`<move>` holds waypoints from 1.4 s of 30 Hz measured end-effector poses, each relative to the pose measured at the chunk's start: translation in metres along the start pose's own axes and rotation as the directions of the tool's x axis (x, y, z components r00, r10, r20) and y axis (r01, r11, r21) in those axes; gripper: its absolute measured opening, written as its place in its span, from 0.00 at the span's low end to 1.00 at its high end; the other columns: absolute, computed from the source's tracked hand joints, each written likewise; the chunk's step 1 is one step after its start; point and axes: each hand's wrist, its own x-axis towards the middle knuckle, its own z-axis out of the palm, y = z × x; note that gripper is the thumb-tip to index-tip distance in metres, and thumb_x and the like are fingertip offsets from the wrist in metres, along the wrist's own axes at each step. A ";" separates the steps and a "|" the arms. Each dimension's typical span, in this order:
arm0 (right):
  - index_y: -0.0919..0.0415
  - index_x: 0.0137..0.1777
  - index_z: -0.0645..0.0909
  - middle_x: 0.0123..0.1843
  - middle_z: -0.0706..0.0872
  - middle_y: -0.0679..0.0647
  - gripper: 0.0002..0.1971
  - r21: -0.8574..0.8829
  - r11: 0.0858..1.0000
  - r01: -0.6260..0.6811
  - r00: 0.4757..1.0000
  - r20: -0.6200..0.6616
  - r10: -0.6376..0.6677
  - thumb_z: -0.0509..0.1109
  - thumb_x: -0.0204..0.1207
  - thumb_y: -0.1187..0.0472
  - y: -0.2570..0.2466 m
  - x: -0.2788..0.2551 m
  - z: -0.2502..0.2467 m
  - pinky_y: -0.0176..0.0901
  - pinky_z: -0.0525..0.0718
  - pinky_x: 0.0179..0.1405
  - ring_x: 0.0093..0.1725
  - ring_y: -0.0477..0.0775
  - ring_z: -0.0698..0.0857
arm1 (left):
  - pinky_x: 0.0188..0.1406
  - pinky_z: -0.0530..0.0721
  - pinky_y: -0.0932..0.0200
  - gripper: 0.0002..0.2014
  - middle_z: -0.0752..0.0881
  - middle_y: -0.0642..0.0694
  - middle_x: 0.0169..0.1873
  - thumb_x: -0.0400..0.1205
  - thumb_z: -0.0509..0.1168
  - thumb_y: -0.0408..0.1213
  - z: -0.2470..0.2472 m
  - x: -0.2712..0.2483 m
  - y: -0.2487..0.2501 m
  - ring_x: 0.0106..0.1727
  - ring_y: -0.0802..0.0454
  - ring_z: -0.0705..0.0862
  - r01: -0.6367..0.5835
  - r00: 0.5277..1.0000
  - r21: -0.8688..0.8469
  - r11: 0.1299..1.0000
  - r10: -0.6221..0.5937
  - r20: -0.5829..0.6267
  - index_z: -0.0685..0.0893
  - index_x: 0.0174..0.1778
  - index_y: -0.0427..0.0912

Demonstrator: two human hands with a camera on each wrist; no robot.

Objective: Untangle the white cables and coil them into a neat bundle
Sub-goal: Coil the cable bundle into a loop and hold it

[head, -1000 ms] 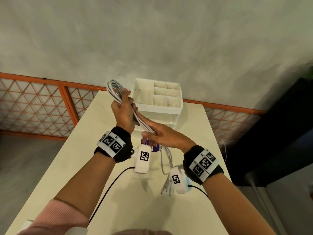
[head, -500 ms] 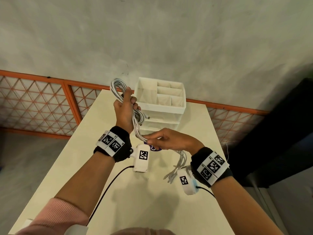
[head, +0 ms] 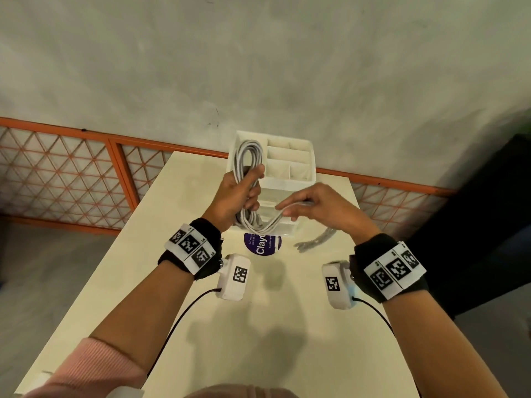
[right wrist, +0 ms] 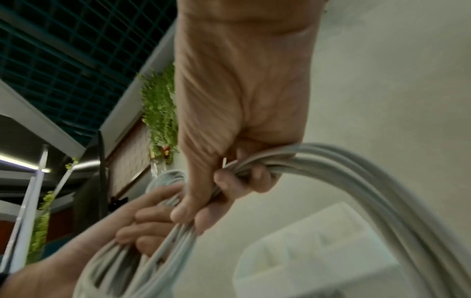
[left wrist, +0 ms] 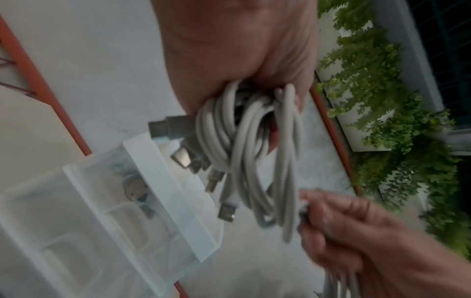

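- The coil of white cables [head: 249,159] is clasped in the left hand [head: 235,193], fingers curled round its middle, and held upright above the surface [head: 258,326], in front of the white organiser [head: 290,179].
- The coil's long axis runs up and down through that grip; loops stand above the fist and hang below it, with the plug ends [left wrist: 203,161] dangling at the lower end.
- From the lower loops, the loose strands sweep rightward into the right hand [head: 319,208], whose fingers are curled round them.
- Past that grip, the remaining tails [head: 316,241] trail down and to the right, ending blurred.
- The next turn is judged to depend on this slack lying to the coil's right, nearest the right hand.
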 end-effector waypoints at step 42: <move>0.61 0.36 0.85 0.27 0.78 0.48 0.17 -0.144 0.988 -0.056 0.998 -0.044 0.050 0.79 0.66 0.45 -0.026 -0.006 -0.035 0.32 0.69 0.33 0.27 0.40 0.73 | 0.21 0.71 0.62 0.27 0.71 0.48 0.16 0.79 0.54 0.62 0.023 -0.026 -0.009 0.15 0.53 0.67 0.099 0.956 0.185 0.978 -0.146 0.255 0.74 0.31 0.40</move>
